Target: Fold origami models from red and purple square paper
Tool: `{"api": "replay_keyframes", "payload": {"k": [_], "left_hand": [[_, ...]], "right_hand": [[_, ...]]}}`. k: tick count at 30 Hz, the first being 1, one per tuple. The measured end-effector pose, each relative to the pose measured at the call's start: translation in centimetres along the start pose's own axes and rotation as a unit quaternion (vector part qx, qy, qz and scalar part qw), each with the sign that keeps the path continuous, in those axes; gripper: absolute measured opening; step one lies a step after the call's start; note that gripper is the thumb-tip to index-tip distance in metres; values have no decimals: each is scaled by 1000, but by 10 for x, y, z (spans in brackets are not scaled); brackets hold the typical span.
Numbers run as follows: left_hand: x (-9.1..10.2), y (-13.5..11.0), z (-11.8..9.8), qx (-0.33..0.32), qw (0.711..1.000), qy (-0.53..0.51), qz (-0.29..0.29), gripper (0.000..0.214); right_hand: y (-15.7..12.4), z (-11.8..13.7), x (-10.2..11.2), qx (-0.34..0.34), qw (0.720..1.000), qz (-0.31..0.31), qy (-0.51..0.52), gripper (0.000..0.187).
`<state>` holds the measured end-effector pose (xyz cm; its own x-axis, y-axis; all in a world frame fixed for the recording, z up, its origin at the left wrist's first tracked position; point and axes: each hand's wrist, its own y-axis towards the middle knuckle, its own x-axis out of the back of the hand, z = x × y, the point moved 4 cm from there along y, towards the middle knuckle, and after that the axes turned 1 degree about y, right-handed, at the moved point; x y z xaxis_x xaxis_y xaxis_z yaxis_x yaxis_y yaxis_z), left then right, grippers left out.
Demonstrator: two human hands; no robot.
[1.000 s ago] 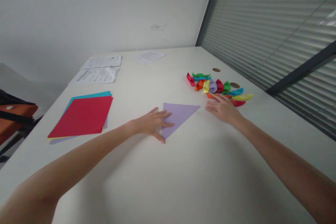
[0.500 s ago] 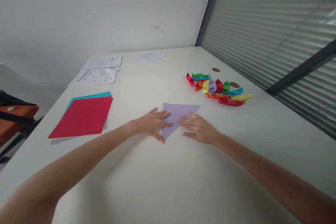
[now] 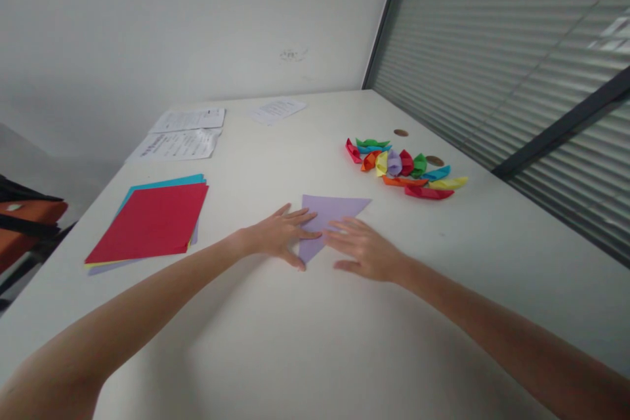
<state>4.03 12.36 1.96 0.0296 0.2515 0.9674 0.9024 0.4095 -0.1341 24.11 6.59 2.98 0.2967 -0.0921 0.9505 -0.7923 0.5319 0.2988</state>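
Note:
On the white table lies a sheet of purple paper [image 3: 322, 209], folded into a triangle with its long slanted edge facing my right side. My left hand [image 3: 280, 231] rests flat with fingers spread, its fingertips pressing on the paper's left part. Over the slanted edge is my right hand [image 3: 365, 246], fingers stretched out and slightly blurred, their tips at the paper. It covers part of that edge, and neither hand grasps anything.
To the left is a stack of coloured paper [image 3: 147, 220], red on top. Several folded paper boats [image 3: 394, 164] in mixed colours sit at the right. Printed sheets [image 3: 180, 143] lie at the back left. Window blinds [image 3: 492, 59] border the table's right side.
My right hand has slid left and slightly toward me along the paper's slanted edge. My left hand stays in place on the paper. The whole view has shifted slightly.

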Motion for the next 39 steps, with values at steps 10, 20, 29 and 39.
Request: {"api": "replay_keyframes", "payload": {"k": [10, 20, 29, 39], "left_hand": [[-1, -1, 1, -6, 1000, -10, -1, 83], [-2, -3, 2, -5, 1000, -20, -3, 80], [-4, -4, 3, -3, 999, -35, -11, 82], [-1, -11, 0, -20, 994, -14, -106, 86]], "right_hand": [[-8, -7, -15, 26, 999, 6, 30, 37], [-41, -91, -1, -64, 996, -59, 13, 31], [-16, -73, 17, -124, 980, -144, -51, 32], [7, 40, -24, 15, 998, -35, 52, 44]]}}
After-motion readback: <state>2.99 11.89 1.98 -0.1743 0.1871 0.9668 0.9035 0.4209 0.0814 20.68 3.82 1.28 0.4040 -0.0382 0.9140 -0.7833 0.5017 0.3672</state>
